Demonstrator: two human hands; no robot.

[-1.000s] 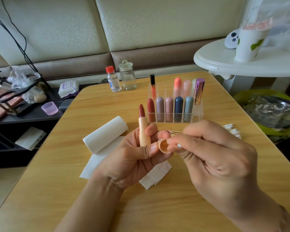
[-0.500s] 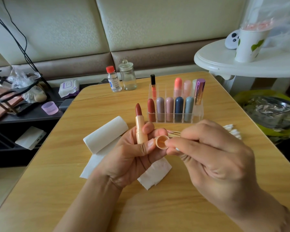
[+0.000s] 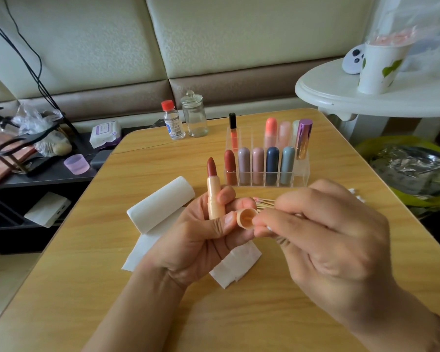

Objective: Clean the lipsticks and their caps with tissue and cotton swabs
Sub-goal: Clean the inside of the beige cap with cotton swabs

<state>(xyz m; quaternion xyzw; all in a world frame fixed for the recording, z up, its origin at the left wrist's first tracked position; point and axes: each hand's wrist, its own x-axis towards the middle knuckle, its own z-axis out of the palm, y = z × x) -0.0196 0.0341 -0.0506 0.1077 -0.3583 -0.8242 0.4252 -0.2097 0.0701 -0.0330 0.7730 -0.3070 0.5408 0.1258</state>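
Your left hand [image 3: 201,240] grips lipstick [image 3: 214,191] and cap [image 3: 245,218]; right fingers [image 3: 285,219] pinch the swab inside it. Pushing hard could pop the cap loose.

Bare forearms, left hand [image 3: 201,240], right hand [image 3: 323,237], sleeveless.

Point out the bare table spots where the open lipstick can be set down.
Bare wood lies between the tissue roll, the clear bottle and the organizer; also along the near table edge below both hands. Crowded: under the hands, where tissue sheets and cotton swabs lie.
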